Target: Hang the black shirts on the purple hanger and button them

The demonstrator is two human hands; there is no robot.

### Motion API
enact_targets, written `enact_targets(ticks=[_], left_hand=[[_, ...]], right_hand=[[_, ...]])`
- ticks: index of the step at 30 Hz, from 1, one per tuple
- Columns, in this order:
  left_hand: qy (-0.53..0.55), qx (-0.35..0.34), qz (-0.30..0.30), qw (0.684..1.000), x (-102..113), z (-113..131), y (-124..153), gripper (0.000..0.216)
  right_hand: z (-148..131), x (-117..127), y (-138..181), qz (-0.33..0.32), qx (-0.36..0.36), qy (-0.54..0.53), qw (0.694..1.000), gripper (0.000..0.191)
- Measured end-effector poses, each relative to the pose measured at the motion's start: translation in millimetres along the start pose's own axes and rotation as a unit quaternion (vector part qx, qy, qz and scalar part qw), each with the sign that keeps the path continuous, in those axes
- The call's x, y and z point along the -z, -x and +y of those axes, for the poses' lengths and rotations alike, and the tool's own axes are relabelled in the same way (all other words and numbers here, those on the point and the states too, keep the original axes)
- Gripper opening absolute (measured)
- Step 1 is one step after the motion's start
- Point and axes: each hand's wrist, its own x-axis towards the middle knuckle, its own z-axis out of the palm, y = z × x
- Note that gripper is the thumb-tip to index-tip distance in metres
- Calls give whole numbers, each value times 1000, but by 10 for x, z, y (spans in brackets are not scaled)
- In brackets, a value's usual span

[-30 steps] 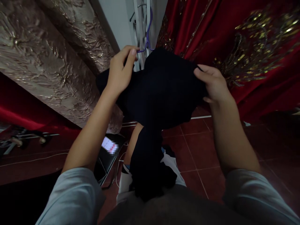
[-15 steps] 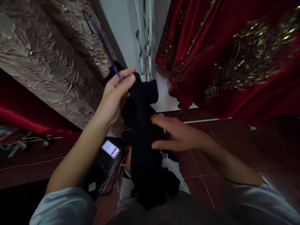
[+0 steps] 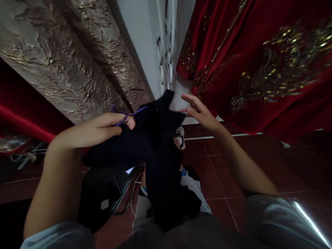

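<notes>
2 hands are in view, with 1 dark garment (image 3: 155, 145) and 1 purple hanger (image 3: 129, 113) between them. The left hand (image 3: 103, 126), at 9 o'clock from the picture's centre, is curled closed around the thin purple hanger wire and a fold of the dark garment. The right hand (image 3: 198, 110), at about 1 o'clock, is open with fingers spread; its fingertips are just beside the garment's upper edge, and I cannot tell whether they touch it. The garment hangs from the left hand's grip down the middle toward 6 o'clock, bunched over the person's lap.

No container shows. At 7 o'clock, below the left forearm, sits 1 black chair (image 3: 103, 197); the garment covers most of a lit phone screen (image 3: 129, 170) on it. At 10 o'clock hangs 1 gold brocade fabric (image 3: 64, 65); at 2 o'clock, 1 red embroidered fabric (image 3: 259, 62). A white wall strip (image 3: 145, 45) runs between them at 12 o'clock. Red floor tiles (image 3: 220, 169) fill the lower right.
</notes>
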Motion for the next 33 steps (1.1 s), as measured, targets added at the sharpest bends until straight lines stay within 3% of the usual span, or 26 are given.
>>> enact_targets(ticks=[3, 6, 7, 8, 10, 13, 15, 16, 18, 20, 23, 26, 29, 33], left_hand=[[6, -9, -8, 1000, 100, -150, -4, 21], [39, -9, 76, 996, 82, -277, -84, 17], [48, -9, 109, 993, 63, -310, -120, 13], [55, -11, 148, 987, 42, -335, -158, 10], [58, -31, 248, 967, -3, -352, -233, 15], [-31, -105, 450, 886, -108, -274, -321, 37], [-133, -141, 508, 839, -235, -164, -369, 34], [-175, -149, 495, 838, -320, -107, -396, 32], [-231, -138, 398, 877, -528, -16, -468, 38], [-270, -93, 285, 915, -764, 19, -569, 50], [-324, -2, 204, 924, -1098, -20, -730, 60], [-332, 20, 177, 926, -1338, -99, -829, 62], [-316, 37, 163, 934, -1466, -199, -859, 64], [-187, 39, 256, 948, -1577, -365, -819, 51]], right_hand=[[15, -75, 4, 20, -18, -50, 998, 70], [-62, -92, 79, -86, -113, -104, 984, 49], [-92, -88, 91, -92, -151, -133, 975, 48], [-119, -78, 79, -66, -177, -163, 968, 49], [-168, -30, -49, 51, -176, -211, 960, 49], [-242, 132, -475, 206, -105, -214, 949, 45], [-293, 278, -768, 254, -72, -193, 945, 38], [-316, 344, -865, 268, -60, -186, 943, 34], [-350, 427, -903, 299, -38, -194, 934, 25], [-362, 419, -733, 333, -15, -212, 919, 21], [-346, 277, -286, 369, -10, -212, 905, 29], [-293, 147, 25, 373, -27, -181, 910, 34], [-192, 189, 27, 384, -33, -167, 908, 37], [-35, 393, -100, 434, -28, -95, 896, 30]])
